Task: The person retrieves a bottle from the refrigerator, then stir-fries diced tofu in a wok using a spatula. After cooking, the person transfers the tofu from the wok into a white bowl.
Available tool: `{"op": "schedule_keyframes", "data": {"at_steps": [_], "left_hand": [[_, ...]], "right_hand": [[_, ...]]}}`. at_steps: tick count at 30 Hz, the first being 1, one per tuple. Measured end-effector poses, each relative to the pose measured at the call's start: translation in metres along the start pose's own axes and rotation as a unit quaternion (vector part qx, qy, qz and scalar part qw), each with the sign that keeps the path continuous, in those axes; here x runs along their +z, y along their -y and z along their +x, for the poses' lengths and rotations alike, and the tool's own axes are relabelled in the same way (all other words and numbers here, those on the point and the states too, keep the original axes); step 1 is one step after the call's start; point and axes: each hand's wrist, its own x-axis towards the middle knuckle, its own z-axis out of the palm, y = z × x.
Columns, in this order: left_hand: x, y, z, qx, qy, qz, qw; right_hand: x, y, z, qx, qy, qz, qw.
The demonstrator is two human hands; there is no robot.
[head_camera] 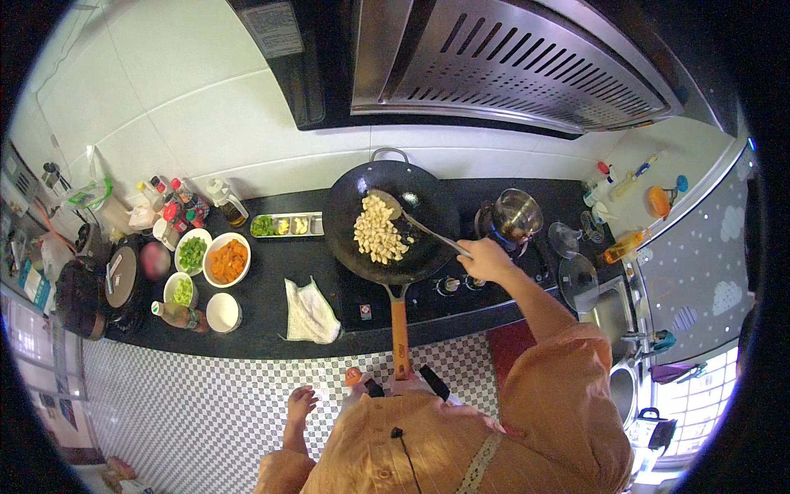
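Observation:
My right hand (pixel 487 260) grips the handle of a metal wok spatula (pixel 435 234). The spatula's blade rests in a large black wok (pixel 426 259), against a heap of pale diced food (pixel 378 231) that looks like chicken. The wok stands on the hob with its wooden handle (pixel 400 339) pointing towards me. Low in the view, my left hand (pixel 301 401) hangs over the floor in front of the counter, fingers loosely bent and apart, holding nothing. A folded white cloth (pixel 310 313) lies on the counter left of the wok's handle.
Bowls of diced orange vegetable (pixel 228 261) and chopped greens (pixel 192 253) stand left, near an empty white bowl (pixel 223 313) and a bottle (pixel 179 315). A divided metal tray (pixel 315 223) holds chopped seasonings. Right are a glass pot (pixel 518 216), lids (pixel 578 284) and a sink (pixel 608 309); a range hood (pixel 506 62) overhangs.

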Motion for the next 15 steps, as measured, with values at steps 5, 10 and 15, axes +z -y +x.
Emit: {"op": "schedule_keyframes", "data": {"at_steps": [5, 10, 15], "left_hand": [[-0.003, 0.005, -0.003, -0.008, -0.003, 0.012, 1.0], [0.003, 0.005, -0.008, -0.012, -0.004, 0.007, 1.0], [0.002, 0.005, -0.009, -0.005, -0.003, 0.023, 1.0]], "right_hand": [[-0.056, -0.014, -0.003, -0.03, 0.037, -0.011, 0.999], [-0.108, -0.03, 0.018, 0.224, 0.209, 0.066, 0.949], [-0.111, -0.045, 0.028, 0.329, 0.405, 0.307, 0.796]]}}
